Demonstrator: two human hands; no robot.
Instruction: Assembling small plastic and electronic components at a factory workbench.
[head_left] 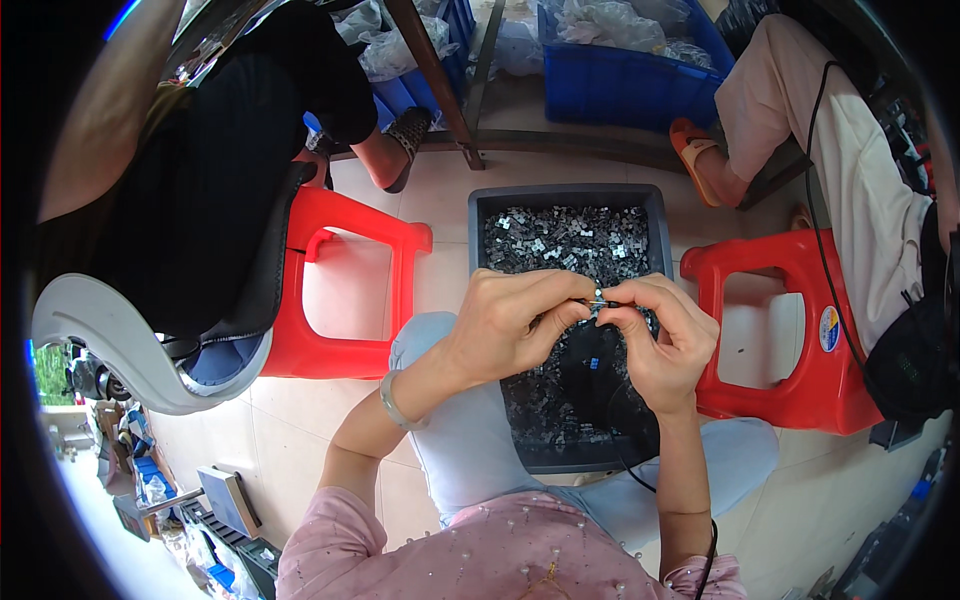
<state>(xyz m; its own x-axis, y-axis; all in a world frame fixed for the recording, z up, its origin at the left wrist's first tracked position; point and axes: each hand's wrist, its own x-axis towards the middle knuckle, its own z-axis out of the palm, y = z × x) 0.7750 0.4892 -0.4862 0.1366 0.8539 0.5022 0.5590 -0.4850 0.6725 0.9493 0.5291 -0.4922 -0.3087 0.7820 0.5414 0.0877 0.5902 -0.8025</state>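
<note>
Above the bin, my left hand (520,322) and my right hand (668,335) meet, their fingertips nearly touching. Both thumbs and forefingers pinch one tiny part (598,298), dark with a shiny silvery bit; its exact kind is too small to make out. Beneath them is a dark grey rectangular plastic bin (565,191) on the tiled floor, between my knees. Loose small black and silvery pieces (570,238) cover its far half, and more lie scattered nearer. A little blue piece (594,364) shows among the darker ones below my hands.
Red plastic stools stand left (320,356) and right (800,408) of the bin. A person in black (200,190) sits at left, another in pale trousers (800,90) at right. Blue crates (630,95) with clear bags stand beyond a metal frame (440,85). A black cable (826,250) hangs at right.
</note>
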